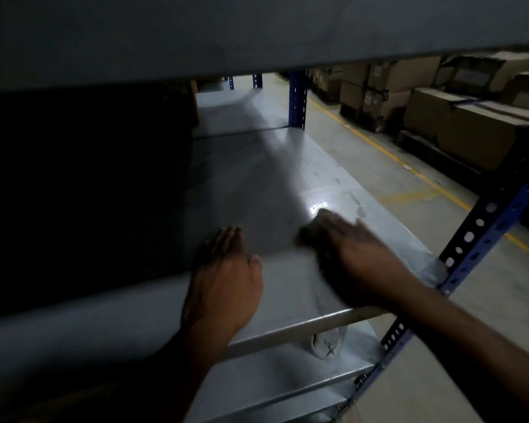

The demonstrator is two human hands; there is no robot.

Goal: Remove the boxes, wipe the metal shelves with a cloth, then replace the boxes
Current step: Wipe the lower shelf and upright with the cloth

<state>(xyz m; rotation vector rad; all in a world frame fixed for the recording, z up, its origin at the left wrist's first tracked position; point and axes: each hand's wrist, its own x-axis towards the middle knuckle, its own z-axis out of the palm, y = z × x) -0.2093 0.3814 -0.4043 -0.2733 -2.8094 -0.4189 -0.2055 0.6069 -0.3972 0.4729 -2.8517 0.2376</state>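
A bare grey metal shelf (257, 184) stretches away from me, dimly lit, with no boxes on the part I can see. My left hand (226, 270) lies flat on the shelf near its front edge, fingers together, holding nothing. My right hand (351, 248) is blurred and presses a dark cloth (310, 232) onto the shelf to the right. Only a dark edge of the cloth shows under the fingers.
The shelf above (257, 35) hangs low over the top of the view. Blue perforated uprights stand at the right (483, 227) and far back (297, 99). Lower shelves (287, 374) lie beneath. Stacked cardboard boxes (471, 123) line the far side of the aisle, past a yellow floor line (388, 154).
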